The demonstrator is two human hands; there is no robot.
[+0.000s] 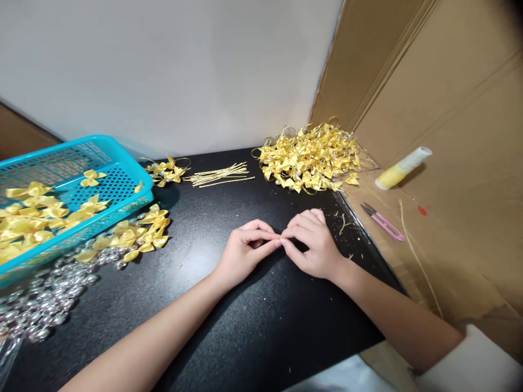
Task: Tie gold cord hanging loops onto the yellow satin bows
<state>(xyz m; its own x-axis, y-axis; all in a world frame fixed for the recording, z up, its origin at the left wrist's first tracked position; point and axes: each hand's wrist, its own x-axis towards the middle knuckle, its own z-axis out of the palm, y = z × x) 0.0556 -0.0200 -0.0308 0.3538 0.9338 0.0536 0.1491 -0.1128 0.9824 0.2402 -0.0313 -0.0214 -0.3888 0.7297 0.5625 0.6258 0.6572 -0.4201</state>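
My left hand (245, 250) and my right hand (312, 242) rest on the black tabletop (229, 321). Their fingertips are pinched together at the middle, and I can see nothing between them. A pile of finished yellow ribbon bows with gold loops (310, 158) lies at the back right. A bundle of short gold cords (220, 175) lies behind the hands. Beside those cords sits a small cluster of bows (167, 171). More loose bows (139, 234) lie to the left of my left hand.
A turquoise basket (118, 179) holding yellow bows stands at the left, over a heap of clear beads (44, 299). On the cardboard at right lie pink snips (384, 223), a yellow tube (402, 167) and a long cord (417, 256). A white wall stands behind.
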